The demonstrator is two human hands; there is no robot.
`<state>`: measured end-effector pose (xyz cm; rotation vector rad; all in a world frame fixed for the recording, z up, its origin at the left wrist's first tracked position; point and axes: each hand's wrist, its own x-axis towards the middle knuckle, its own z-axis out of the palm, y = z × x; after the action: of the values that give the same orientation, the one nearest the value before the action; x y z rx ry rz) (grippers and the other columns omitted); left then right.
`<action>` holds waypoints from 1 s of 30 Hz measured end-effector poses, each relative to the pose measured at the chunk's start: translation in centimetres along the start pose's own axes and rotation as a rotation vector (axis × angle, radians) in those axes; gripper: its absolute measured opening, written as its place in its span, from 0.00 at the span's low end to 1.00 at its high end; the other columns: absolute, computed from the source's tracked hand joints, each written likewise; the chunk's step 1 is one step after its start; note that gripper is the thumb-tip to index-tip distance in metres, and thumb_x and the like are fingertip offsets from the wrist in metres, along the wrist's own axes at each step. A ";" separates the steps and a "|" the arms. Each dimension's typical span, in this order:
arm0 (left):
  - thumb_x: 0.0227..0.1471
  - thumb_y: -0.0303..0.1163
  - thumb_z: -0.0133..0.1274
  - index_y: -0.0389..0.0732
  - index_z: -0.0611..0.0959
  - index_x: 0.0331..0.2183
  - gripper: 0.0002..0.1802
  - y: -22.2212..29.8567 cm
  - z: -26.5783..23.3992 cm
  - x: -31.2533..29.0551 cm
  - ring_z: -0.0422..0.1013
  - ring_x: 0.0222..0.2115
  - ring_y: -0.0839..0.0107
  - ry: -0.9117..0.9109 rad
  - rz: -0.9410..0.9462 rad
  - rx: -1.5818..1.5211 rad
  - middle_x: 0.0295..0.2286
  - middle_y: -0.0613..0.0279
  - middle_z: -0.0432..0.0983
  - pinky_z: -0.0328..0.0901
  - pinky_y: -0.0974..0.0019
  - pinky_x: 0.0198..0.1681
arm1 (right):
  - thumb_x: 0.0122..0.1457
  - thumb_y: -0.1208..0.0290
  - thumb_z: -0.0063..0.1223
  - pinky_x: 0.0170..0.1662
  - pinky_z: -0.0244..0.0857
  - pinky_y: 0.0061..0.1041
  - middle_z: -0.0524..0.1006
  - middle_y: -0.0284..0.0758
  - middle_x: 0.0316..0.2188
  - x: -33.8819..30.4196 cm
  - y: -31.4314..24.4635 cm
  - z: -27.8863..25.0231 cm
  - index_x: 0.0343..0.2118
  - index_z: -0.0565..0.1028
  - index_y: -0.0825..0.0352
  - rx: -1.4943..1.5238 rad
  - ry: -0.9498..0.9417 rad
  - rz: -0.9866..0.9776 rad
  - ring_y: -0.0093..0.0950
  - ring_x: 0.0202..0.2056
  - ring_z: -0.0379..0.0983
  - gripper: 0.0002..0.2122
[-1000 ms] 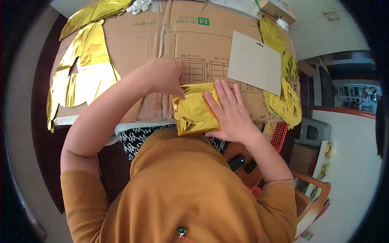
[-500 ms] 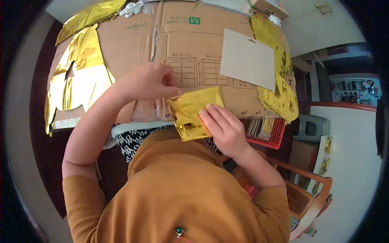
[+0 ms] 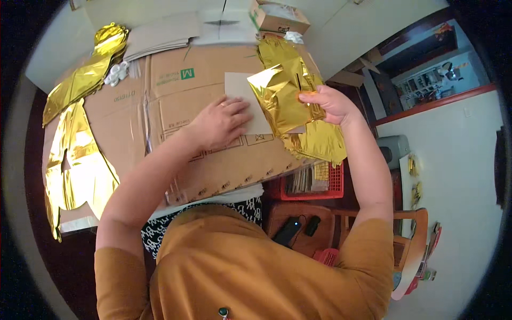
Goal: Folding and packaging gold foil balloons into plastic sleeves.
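My right hand (image 3: 333,106) pinches the right edge of a shiny gold foil sheet (image 3: 274,101) between thumb and fingers. The foil is creased and hangs over the white card (image 3: 237,84), covering much of it. My left hand (image 3: 221,122) lies with fingers stretched over the card's left part, palm down. Beneath both is a large flattened cardboard box (image 3: 128,122) that covers the table. Beyond and below the held sheet, more gold foil (image 3: 320,141) drapes at the right edge; where the held sheet ends among it is hard to see.
Gold foil pieces (image 3: 77,154) lie along the left side. A stack of grey card sheets (image 3: 160,37) sits at the far edge near a white bundle (image 3: 116,73). At the far right stands a small open carton (image 3: 280,20). Below the table edge are a red basket (image 3: 336,184) and a wooden chair (image 3: 298,213).
The view has swung to the right. My right hand has carried the gold foil from near my body to over the white card, and my left hand has left the foil for the card.
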<state>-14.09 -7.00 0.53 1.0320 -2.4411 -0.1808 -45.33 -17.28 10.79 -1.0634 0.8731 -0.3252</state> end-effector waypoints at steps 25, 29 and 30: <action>0.64 0.53 0.43 0.27 0.65 0.62 0.40 7.1 -5.5 -9.7 0.54 0.66 0.40 0.018 -0.708 0.086 0.63 0.34 0.58 0.47 0.42 0.68 | 0.73 0.62 0.38 0.64 0.60 0.37 0.69 0.34 0.61 3.7 12.4 28.1 0.65 0.62 0.65 1.019 0.277 -0.220 0.30 0.60 0.67 0.21; 0.64 0.51 0.45 0.29 0.63 0.64 0.40 5.8 -4.4 -10.2 0.52 0.67 0.44 0.001 -0.603 0.095 0.64 0.38 0.57 0.46 0.43 0.69 | 0.71 0.62 0.41 0.63 0.60 0.40 0.71 0.33 0.59 2.5 12.1 26.8 0.64 0.63 0.63 0.841 0.254 -0.086 0.31 0.59 0.68 0.21; 0.64 0.51 0.45 0.30 0.63 0.64 0.40 5.4 -4.5 -10.5 0.52 0.67 0.45 -0.004 -0.565 0.091 0.65 0.39 0.57 0.46 0.44 0.70 | 0.71 0.62 0.41 0.63 0.60 0.40 0.71 0.34 0.58 2.4 12.2 26.0 0.64 0.63 0.63 0.798 0.226 -0.060 0.32 0.58 0.68 0.21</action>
<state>-9.14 4.48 2.13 1.7421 -2.1154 -0.2557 -26.17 3.30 4.35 -0.3122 0.8008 -0.7785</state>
